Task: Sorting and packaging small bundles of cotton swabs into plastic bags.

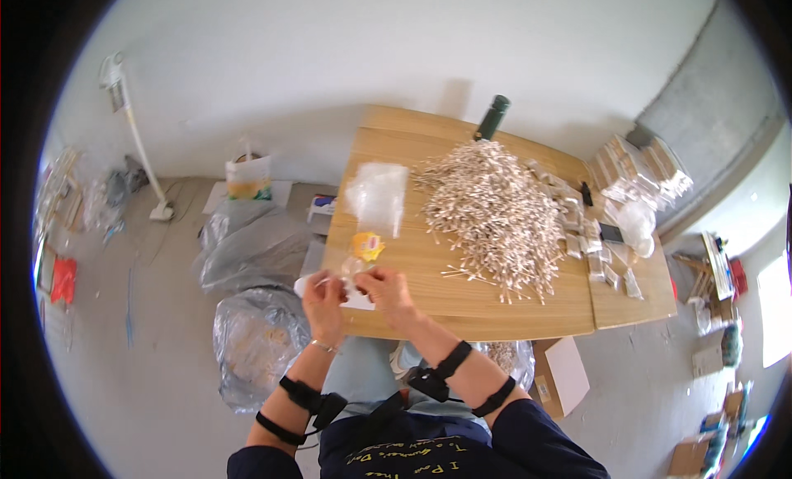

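Near the front left corner of the table, my left hand [324, 306] has its fingers pinched together beside something white [304, 284]; motion blur hides what they grip. My right hand [388, 292] is closed, pinching what looks like a small clear plastic bag [353, 267] between the two hands. Under them lies a white sheet [360, 302], partly covered. Just beyond the fingers sits a yellow label [368, 246]. Farther back is a stack of clear plastic bags [379, 192]. A large loose heap of cotton swabs [495, 211] spreads to the right.
A dark green bottle [493, 117] stands behind the heap. Small filled packets [577, 219] and larger clear-wrapped packs [639, 169] occupy the table's right side. Grey plastic sacks [260, 339] lie on the floor at left; an open cardboard box [563, 376] is below the front edge.
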A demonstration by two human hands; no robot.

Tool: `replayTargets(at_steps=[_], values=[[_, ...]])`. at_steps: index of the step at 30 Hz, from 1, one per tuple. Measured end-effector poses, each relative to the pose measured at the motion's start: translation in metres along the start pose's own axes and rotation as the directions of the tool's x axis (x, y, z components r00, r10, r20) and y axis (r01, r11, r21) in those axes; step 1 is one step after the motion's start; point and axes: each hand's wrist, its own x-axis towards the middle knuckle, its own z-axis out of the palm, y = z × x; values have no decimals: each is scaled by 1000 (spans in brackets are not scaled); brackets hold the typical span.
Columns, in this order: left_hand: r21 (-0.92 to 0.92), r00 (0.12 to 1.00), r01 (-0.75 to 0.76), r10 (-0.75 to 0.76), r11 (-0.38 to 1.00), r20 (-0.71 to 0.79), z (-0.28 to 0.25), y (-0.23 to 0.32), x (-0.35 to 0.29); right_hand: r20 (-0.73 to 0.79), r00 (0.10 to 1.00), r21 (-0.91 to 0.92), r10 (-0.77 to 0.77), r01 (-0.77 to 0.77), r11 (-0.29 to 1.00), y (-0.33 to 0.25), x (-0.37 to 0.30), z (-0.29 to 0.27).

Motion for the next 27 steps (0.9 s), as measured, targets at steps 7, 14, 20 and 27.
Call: replayTargets(at_steps=[7,14,20,27], values=[[145,994,-105,109,984,-21,-24,-5,-5,17,992,-106,-122,123,987,12,16,31],[62,997,-34,29,998,72,-44,-12,8,178,982,68,-62,51,996,22,24,44],[379,983,-182,163,907,84,-66,-9,18,317,866,-479,-386,498,723,23,20,54],[103,995,1,9,995,-99,-41,-8,19,92,943,-445,-321,327,834,22,25,53]])
